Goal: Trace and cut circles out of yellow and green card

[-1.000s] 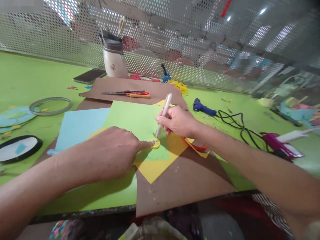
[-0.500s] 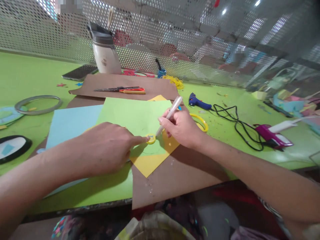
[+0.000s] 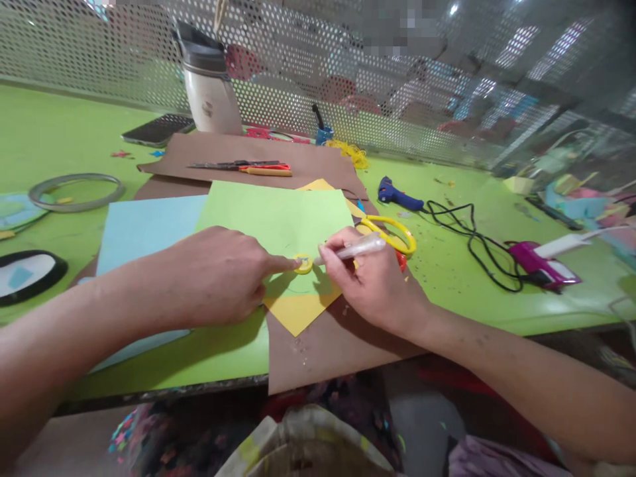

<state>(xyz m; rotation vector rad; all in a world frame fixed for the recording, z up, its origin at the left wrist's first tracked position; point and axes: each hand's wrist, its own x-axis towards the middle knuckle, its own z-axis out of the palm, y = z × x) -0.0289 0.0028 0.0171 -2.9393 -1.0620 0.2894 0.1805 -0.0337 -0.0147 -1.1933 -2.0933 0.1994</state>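
Observation:
My left hand (image 3: 226,275) reaches in from the left, its index finger stretched out and pressing a small round yellow disc (image 3: 303,265) down on a light green sheet of paper (image 3: 273,215). Its other fingers are curled under. Pinched in my right hand (image 3: 370,285) is a pale, see-through pen (image 3: 360,248), tilted low to the right, its tip close to the disc's right edge. Faint curved pencil-like lines show on the green sheet. Beneath it lie a yellow sheet (image 3: 297,317) and a light blue sheet (image 3: 149,232).
Yellow-handled scissors (image 3: 397,228) lie behind my right hand. Further back are more scissors (image 3: 248,166) on brown paper (image 3: 189,149), a white bottle (image 3: 213,103) and a phone (image 3: 159,130). A blue glue gun (image 3: 397,194) with a black cord lies to the right.
The pen has tipped from steep to nearly flat, leaning right, and my right hand has turned with it. My left finger stays on the disc. The view has shifted slightly.

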